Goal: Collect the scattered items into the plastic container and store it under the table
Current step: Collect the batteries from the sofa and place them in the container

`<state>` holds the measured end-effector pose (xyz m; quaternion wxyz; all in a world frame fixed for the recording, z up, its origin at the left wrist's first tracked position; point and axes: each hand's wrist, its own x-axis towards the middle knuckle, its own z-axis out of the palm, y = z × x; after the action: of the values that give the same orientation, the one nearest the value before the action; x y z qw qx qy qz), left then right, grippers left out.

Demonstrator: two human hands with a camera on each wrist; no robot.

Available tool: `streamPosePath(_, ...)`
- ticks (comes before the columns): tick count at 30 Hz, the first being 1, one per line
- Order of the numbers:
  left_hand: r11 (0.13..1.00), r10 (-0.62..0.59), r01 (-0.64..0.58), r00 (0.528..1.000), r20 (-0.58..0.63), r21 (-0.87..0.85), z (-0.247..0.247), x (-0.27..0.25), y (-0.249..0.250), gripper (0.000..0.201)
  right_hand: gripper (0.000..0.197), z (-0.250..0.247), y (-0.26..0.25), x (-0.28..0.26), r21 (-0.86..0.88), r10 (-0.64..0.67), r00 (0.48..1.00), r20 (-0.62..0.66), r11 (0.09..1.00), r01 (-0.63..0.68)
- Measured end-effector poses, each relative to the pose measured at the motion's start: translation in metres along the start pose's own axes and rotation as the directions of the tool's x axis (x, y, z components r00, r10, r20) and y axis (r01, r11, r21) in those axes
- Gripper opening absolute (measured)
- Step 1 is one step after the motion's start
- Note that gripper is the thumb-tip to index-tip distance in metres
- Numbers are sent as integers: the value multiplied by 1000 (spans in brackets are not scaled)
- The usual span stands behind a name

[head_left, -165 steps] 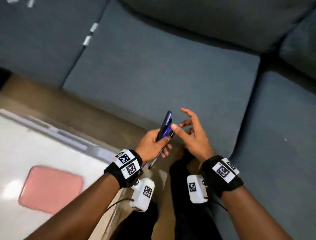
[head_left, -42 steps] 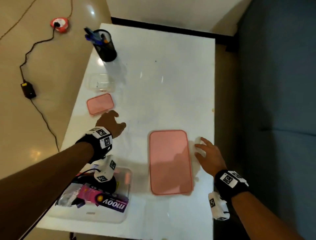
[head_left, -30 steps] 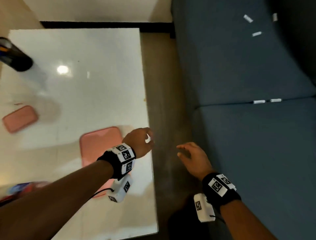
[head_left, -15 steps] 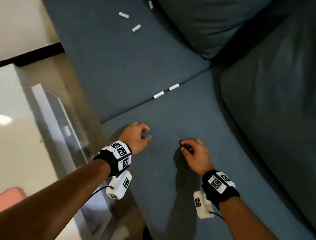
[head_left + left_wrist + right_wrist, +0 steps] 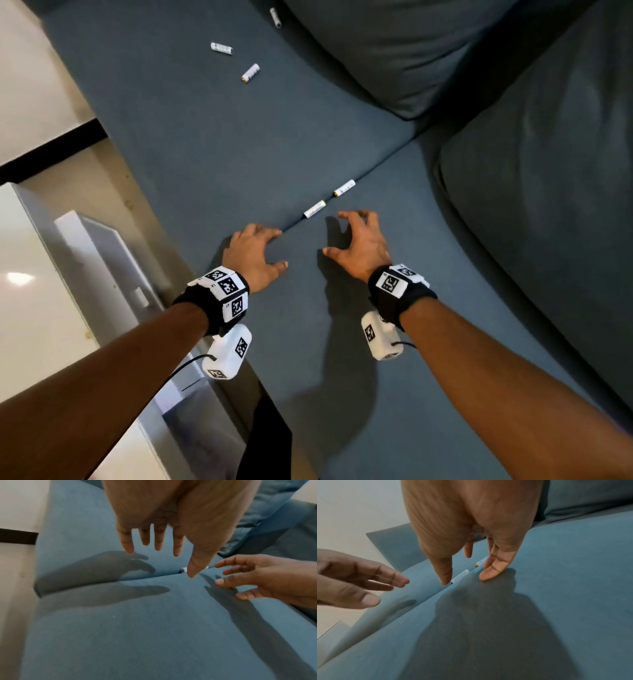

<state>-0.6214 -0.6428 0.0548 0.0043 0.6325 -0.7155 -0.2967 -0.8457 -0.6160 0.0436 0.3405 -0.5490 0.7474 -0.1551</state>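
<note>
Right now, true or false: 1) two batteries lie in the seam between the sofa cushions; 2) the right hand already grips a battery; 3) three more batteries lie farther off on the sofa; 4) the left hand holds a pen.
1) True: one battery and a second battery lie along the cushion seam.
2) False: the right hand hovers spread and holds nothing.
3) True: three far batteries lie on the sofa.
4) False: the left hand holds nothing.
</note>
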Motion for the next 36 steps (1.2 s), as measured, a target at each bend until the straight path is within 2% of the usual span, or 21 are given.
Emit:
streamPosePath(4, 981, -56, 35, 993, 103, 191, -26, 25, -26, 107, 94, 8, -27, 49, -57, 74, 996, -49, 995, -77)
streamPosePath(8, 968, -113, 62, 973, 200, 244, -37, 48, -55, 134, 94, 12, -46, 83, -113, 198, 980, -15, 974, -199)
streamPosePath(11, 965, -81, 17, 969, 233, 263, -34, 50, -64, 139, 83, 13, -52, 90, -168, 216, 976, -16, 962, -215)
streamPosePath(15, 972, -78, 23, 970, 232, 234, -28, 51, -66, 140, 48, 29, -61, 81, -392, 149, 989, -12, 909, -142)
streamPosePath(17, 974, -80, 25, 969, 235, 227, -29, 52, -66, 141, 36, 41, -67, 80, -413, 112, 994, 4, 905, -101)
streamPosePath(23, 974, -82, 22, 963, 255, 227, -32, 53, -66, 139, 31, 46, -71, 77, -398, 72, 997, 38, 916, -51)
streamPosePath(26, 978, -97, 47, 963, 250, 201, -37, 51, -61, 125, 16, 40, -69, 74, -251, 86, 996, 27, 965, -77)
streamPosePath(28, 991, -99, 81, 980, 174, 110, -46, 57, -59, 93, 15, 41, -67, 74, 22, 177, 984, 23, 984, -178)
streamPosePath(30, 991, -77, 82, 996, 49, -103, -55, 69, -60, 58, 27, 46, -73, 73, 344, 270, 962, 44, 900, -269)
streamPosePath(31, 955, -76, 76, 997, 11, -287, -60, 74, -59, 43, 31, 48, -79, 73, 449, 305, 951, 41, 845, -290)
streamPosePath(33, 776, -110, 116, 993, 49, -621, -73, 82, -50, 17, 34, 53, -104, 76, 578, 292, 955, 44, 773, -263)
streamPosePath(34, 680, -137, 170, 985, 105, -713, -81, 84, -43, 13, 33, 53, -121, 78, 625, 238, 970, 54, 749, -219)
streamPosePath(36, 491, -188, 316, 948, 256, -812, -93, 94, -35, 26, 32, 56, -156, 87, 699, 55, 994, 94, 708, -105)
